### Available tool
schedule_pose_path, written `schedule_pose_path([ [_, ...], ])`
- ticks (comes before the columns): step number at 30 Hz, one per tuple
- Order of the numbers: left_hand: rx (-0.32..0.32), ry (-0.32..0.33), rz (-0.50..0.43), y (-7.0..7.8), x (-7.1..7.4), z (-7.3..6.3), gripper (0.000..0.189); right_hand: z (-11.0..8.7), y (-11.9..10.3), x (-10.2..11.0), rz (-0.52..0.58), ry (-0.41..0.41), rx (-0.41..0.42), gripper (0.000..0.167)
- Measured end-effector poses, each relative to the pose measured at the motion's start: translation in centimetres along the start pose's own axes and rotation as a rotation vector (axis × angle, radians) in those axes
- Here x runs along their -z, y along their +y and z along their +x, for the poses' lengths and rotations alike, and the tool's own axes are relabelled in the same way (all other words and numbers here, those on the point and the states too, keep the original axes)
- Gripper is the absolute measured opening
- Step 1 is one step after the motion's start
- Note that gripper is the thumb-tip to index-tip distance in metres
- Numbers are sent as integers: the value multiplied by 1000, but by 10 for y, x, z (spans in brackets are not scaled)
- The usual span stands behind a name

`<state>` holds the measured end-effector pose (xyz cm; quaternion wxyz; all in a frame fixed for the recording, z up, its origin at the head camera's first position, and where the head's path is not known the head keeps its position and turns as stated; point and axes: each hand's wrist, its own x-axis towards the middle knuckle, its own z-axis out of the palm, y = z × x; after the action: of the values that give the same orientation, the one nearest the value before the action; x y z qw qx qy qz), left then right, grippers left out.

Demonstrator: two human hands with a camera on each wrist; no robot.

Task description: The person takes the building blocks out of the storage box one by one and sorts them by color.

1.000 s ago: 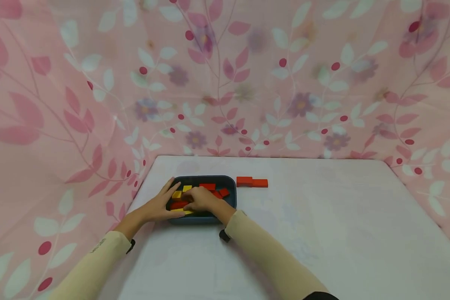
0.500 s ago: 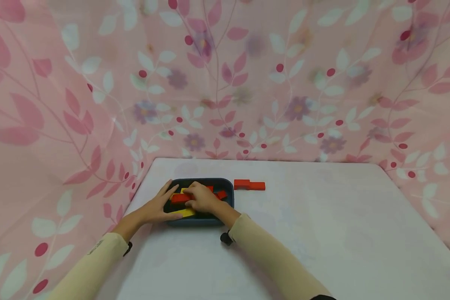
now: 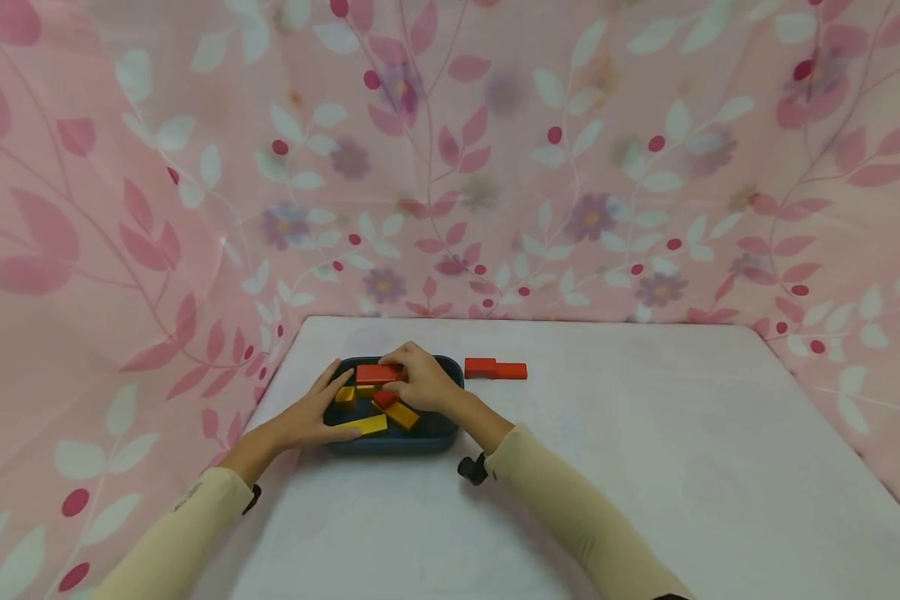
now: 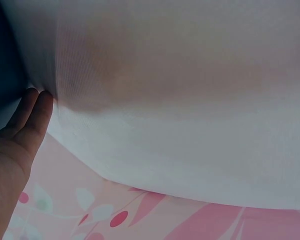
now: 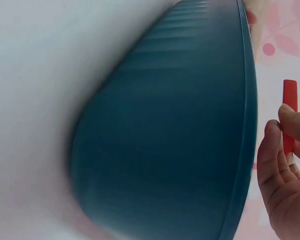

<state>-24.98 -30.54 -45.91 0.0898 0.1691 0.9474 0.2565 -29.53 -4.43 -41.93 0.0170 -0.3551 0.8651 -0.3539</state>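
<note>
My right hand [image 3: 429, 385] pinches a red rectangular block [image 3: 375, 375], held above the dark blue plastic tub [image 3: 393, 446]. The right wrist view shows the red block [image 5: 290, 90] between thumb and fingers, beyond the tub's outer wall [image 5: 160, 125]. My left hand [image 3: 307, 418] rests along the tub's left end, its fingers spread and straight, its thumb over the near-left rim. In the left wrist view, two straight fingers [image 4: 37, 115] lie beside the tub's wall [image 4: 2, 60]. Inside lie a yellow block [image 3: 367, 426], an amber block [image 3: 402, 415] and a small red block [image 3: 384, 400].
Two red blocks [image 3: 495, 369] lie end to end on the white table [image 3: 607, 467], just right of the tub. Pink floral cloth [image 3: 450, 167] hangs behind and at the sides. A black wrist camera [image 3: 472, 470] sits under the right sleeve.
My right hand has shifted up and to the right with the red block, which moved toward the tub's far side. More of the yellow and amber blocks shows. The left hand stays at the tub.
</note>
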Motion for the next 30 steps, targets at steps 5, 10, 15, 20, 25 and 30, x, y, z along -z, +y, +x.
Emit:
schedule_pose_path([
  [5, -5, 10, 1, 1, 3, 1, 109, -2, 1, 6, 2, -32, 27, 33],
  [10, -2, 8, 6, -1, 1, 1, 108, -9, 9, 10, 65, -39, 2, 32],
  [15, 1, 3, -14, -2, -2, 2, 108, -19, 23, 14, 120, -53, -40, 33],
  [20, 5, 8, -15, -2, -5, 1, 107, -28, 34, 19, 127, -69, -85, 34],
  [25, 4, 12, -13, 0, -2, 1, 108, -35, 35, 29, 148, -47, -84, 34],
  [30, 3, 18, -7, -2, -3, 2, 107, -44, 41, 39, 133, -32, -56, 34],
])
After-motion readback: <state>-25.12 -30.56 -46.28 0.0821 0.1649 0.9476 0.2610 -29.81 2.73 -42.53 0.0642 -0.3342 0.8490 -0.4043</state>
